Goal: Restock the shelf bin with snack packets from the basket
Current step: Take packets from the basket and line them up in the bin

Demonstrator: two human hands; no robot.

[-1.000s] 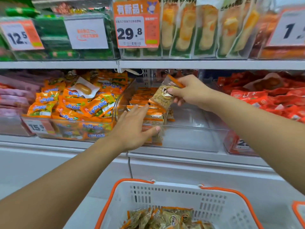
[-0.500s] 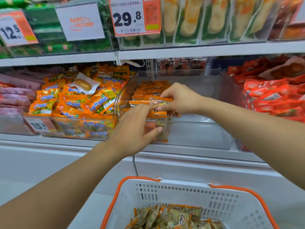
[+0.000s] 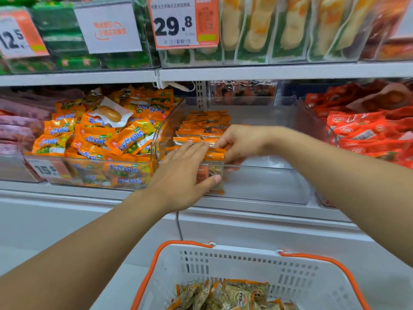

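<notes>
- Left hand (image 3: 181,173) lies flat with straight fingers against the front of the row of orange-edged snack packets (image 3: 202,130), thumb on the clear shelf bin (image 3: 268,186).
- Right hand (image 3: 240,143) pinches the frontmost packet (image 3: 215,156).
- White basket (image 3: 257,269) below holds more packets (image 3: 225,295).

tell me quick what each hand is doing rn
Left hand: open, fingers straight, pressing the row of snack packets.
Right hand: pinching the front packet.

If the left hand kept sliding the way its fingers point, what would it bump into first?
The left hand points up and right, over the standing orange snack packets in the clear bin. It would probably meet the right hand first, though depth is hard to judge.
</notes>
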